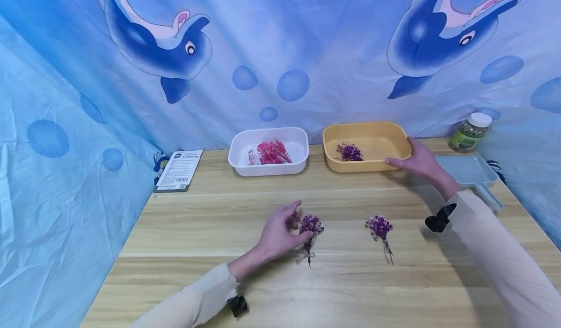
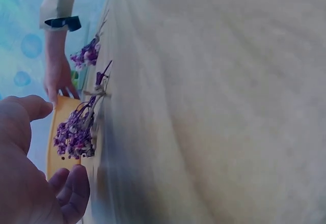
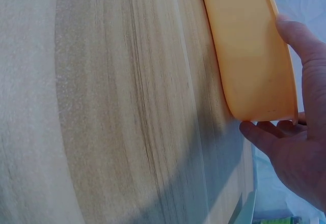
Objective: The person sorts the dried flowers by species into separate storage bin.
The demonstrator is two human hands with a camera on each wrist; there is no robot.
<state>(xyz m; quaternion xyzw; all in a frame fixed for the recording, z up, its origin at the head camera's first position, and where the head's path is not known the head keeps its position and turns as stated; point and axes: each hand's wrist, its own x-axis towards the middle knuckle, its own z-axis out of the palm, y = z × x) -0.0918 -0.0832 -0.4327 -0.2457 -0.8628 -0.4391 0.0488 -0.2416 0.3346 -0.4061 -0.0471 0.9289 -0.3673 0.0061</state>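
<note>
My left hand point(image 1: 280, 230) is over the table beside a small bunch of dried purple flowers point(image 1: 310, 224) tied with twine. Its thumb and fingers are spread apart around the flower heads; in the left wrist view the bunch point(image 2: 76, 132) shows between them, without a visible grip. At the back, my right hand point(image 1: 420, 160) holds the right end of a yellow plastic tray point(image 1: 372, 166), thumb at the front rim and fingers round the end. Inside that tray lies a purple flower bunch point(image 1: 349, 152). A second loose purple bunch point(image 1: 379, 228) rests on the table to the right.
Left of the yellow tray stands a white tray point(image 1: 271, 170) with pink-red dried flowers point(image 1: 272, 151). A printed packet point(image 1: 179, 169) lies at the back left. A lidded jar point(image 1: 470, 133) and a pale blue tray with a handle point(image 1: 466, 169) are at the right. A dolphin-print curtain hangs behind.
</note>
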